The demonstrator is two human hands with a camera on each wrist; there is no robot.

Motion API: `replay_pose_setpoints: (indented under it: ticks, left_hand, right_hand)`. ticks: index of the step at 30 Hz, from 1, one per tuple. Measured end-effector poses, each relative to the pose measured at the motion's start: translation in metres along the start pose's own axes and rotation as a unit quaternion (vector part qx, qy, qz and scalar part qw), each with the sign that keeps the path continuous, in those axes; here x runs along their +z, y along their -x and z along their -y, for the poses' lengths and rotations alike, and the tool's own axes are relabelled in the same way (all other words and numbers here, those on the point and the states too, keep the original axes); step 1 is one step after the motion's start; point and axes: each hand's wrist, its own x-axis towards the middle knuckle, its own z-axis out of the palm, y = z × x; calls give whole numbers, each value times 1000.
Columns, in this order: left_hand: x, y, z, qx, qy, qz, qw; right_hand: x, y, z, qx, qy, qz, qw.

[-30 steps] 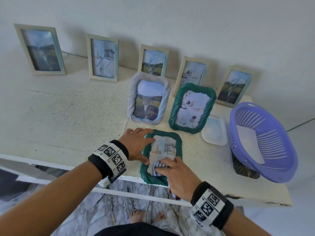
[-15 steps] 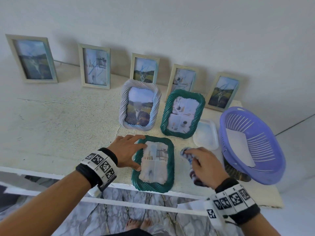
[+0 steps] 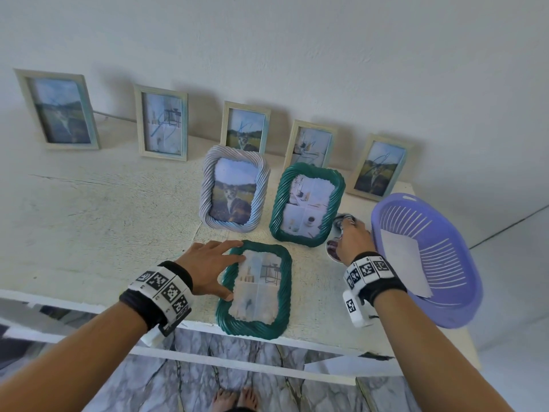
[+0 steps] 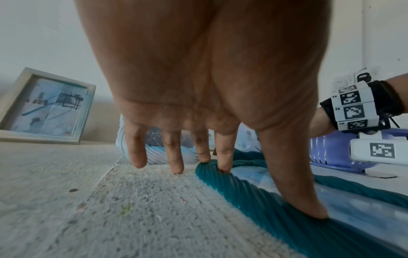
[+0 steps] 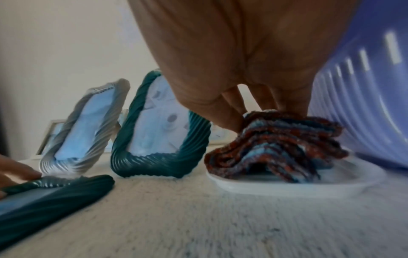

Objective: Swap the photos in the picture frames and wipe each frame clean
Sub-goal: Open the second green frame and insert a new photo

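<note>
Left hand [image 3: 208, 263] flat, fingers straight, pressing left edge of green frame [image 3: 255, 289] lying at counter [image 3: 89, 221] front edge; right hand [image 3: 352, 240] grasping striped cloth [image 5: 278, 139] on white dish [image 5: 287, 185] beside purple basket [image 3: 430, 263]

Green twisted frame [image 3: 255, 289] lies flat; striped cloth [image 5: 282, 139] sits bunched.
</note>
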Motion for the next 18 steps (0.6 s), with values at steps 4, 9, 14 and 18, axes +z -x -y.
replay_pose_setpoints:
  ticks: [4,9,14,18]
  left_hand:
    - [1,4,-2,-9,11,5,1000]
    - [7,9,-10,-69,91,-21,993]
    - [21,22,-26,-130,199,-94,967]
    - [30,27,-48,-138,233,-165,948]
  right_hand:
    - [2,13,-2,-28,-19,-46,998]
    - [10,69,18,-112,-83,-95,986]
    - [51,114,52,-110,-206,70,970]
    - [67,118,59,-35,-304,48,951]
